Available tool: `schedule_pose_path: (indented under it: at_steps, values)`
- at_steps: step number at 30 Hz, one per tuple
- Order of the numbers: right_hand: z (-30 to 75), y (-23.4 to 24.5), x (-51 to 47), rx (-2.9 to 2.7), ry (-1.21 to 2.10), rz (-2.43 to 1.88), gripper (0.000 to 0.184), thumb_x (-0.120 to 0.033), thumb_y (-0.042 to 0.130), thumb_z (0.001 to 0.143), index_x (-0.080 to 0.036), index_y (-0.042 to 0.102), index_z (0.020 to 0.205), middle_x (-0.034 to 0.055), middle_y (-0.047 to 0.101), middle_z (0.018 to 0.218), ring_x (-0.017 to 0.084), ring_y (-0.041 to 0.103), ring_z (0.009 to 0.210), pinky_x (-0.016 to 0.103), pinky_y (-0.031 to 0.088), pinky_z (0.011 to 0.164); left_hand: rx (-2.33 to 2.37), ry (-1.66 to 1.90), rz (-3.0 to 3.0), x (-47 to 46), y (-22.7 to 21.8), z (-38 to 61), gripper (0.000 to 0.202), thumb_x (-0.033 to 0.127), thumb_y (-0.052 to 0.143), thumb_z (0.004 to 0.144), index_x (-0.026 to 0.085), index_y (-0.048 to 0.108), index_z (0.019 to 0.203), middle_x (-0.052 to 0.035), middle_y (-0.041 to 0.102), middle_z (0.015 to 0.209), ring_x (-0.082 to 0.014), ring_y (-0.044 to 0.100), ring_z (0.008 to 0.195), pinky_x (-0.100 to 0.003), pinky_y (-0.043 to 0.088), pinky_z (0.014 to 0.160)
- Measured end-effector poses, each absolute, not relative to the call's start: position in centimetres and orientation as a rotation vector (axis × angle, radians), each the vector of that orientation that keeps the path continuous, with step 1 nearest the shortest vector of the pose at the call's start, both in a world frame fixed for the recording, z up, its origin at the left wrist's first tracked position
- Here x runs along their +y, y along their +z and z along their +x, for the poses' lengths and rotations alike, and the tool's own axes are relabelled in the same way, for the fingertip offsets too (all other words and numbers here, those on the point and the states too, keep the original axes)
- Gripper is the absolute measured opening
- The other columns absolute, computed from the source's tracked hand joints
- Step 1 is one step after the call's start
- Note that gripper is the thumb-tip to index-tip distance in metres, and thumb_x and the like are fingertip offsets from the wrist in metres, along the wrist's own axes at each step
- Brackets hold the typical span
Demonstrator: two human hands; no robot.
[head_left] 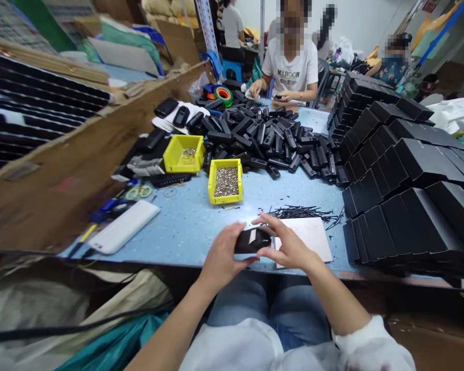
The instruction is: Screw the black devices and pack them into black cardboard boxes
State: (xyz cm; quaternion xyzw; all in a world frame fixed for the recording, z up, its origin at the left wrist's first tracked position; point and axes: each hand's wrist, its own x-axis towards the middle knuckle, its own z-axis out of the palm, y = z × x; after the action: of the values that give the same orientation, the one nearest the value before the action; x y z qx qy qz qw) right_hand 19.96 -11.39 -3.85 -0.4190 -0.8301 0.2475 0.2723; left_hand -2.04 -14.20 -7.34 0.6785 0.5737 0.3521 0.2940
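Both my hands hold one small black plastic part (252,240) just above the near edge of the light blue table (185,226). My left hand (221,257) grips its left end from below and behind. My right hand (288,245) pinches its right end, thumb under and fingers over the top. A pale patch shows on the part's upper face. Right of the hands lies a white card (311,237), with a scatter of thin black pins (301,211) beyond it.
Two yellow bins (226,181) (183,153) with small metal pieces stand mid-table before a heap of black parts (270,139). Stacked black boxes (402,170) fill the right. A white phone (124,225), scissors (138,192) and cardboard wall (73,170) lie left. A person (290,62) sits opposite.
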Motion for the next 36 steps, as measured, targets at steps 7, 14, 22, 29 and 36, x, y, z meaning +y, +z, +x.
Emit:
schedule_pose_path:
  at_steps: [7,14,22,29,36]
  values:
    - [19.0,-11.3,-6.5,-2.209,0.837,-1.717,0.047,-0.046,0.043,0.085,-0.004,0.065,0.090,0.0069,0.050,0.101,-0.009,0.040,0.103,0.007,0.039,0.109,1.698,0.875,1.687,-13.5,-8.6,-2.3,0.072,0.051,0.074,0.065,0.018,0.043,0.122,-0.0074,0.064,0.097,-0.0250,0.064,0.084,-0.033,0.049,0.074]
    - [19.8,-8.3,-9.7,-1.633,1.034,-1.441,0.073,-0.057,0.029,0.088,-0.011,0.027,0.145,0.0059,0.050,0.112,-0.014,0.046,0.089,-0.002,0.043,0.083,1.451,0.863,1.660,-13.3,-9.8,0.2,0.082,0.048,0.075,0.068,0.020,0.037,0.135,-0.0111,0.059,0.121,-0.0275,0.061,0.105,-0.034,0.047,0.088]
    - [18.0,-8.0,-11.3,-1.494,0.980,-1.509,0.071,-0.062,0.045,0.078,-0.014,0.052,0.130,0.0042,0.050,0.113,-0.013,0.043,0.094,-0.001,0.043,0.093,1.414,0.942,1.846,-12.9,-11.9,0.7,0.056,0.042,0.067,0.079,0.019,0.045,0.125,-0.0132,0.056,0.126,-0.0277,0.057,0.115,-0.037,0.044,0.096]
    - [16.9,-10.8,-11.4,-1.589,1.287,-1.216,0.068,-0.065,0.041,0.079,-0.012,0.063,0.117,0.0040,0.041,0.129,-0.008,0.044,0.124,0.003,0.041,0.117,1.267,0.746,1.694,-12.1,-10.1,1.7,0.102,0.033,0.071,0.073,0.018,0.005,0.149,-0.0148,0.058,0.123,-0.0277,0.064,0.100,-0.038,0.049,0.087]
    - [17.5,-10.9,-11.2,-1.807,1.097,-1.170,0.070,-0.064,0.026,0.086,-0.016,0.058,0.125,0.0021,0.040,0.129,-0.007,0.034,0.136,0.014,0.028,0.132,1.257,0.749,1.532,-11.9,-9.4,1.9,0.108,0.035,0.073,0.072,0.020,0.002,0.152,-0.0134,0.058,0.121,-0.0283,0.061,0.106,-0.041,0.045,0.094]
